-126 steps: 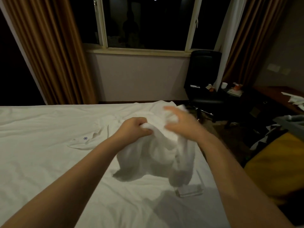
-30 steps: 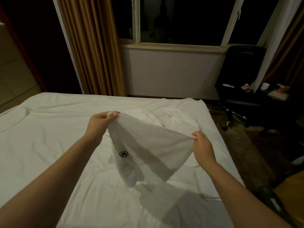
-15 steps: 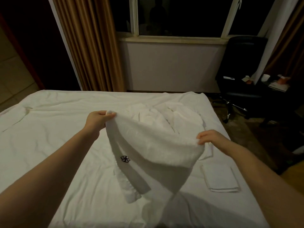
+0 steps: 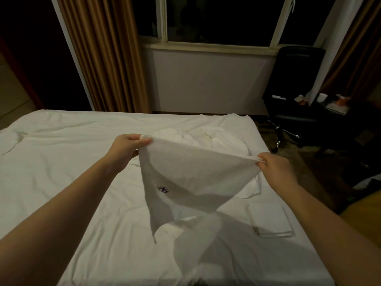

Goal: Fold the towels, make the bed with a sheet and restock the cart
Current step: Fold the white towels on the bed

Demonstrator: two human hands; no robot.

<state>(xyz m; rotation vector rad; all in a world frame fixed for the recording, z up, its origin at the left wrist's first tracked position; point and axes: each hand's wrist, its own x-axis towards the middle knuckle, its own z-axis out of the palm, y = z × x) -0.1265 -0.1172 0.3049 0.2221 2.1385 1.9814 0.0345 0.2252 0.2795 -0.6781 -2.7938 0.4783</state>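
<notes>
Left hand [image 4: 128, 147], right hand [image 4: 274, 167] pinch towel [image 4: 191, 172] at top corners; edge now taut, earlier sagging; open bed [image 4: 61, 162] leftward.

The wide white bed sheet [image 4: 61, 172] lies bare on the left, with lots of room to reach across. A heap of crumpled white towels [image 4: 216, 139] and a small folded white towel [image 4: 270, 219] block the right side.

No legible text, numbers or brand names are found. Only one mark is seen: a small dark stitched emblem [image 4: 162, 189] on the white towel [image 4: 191, 172], near its left edge. It cannot be read as letters.
</notes>
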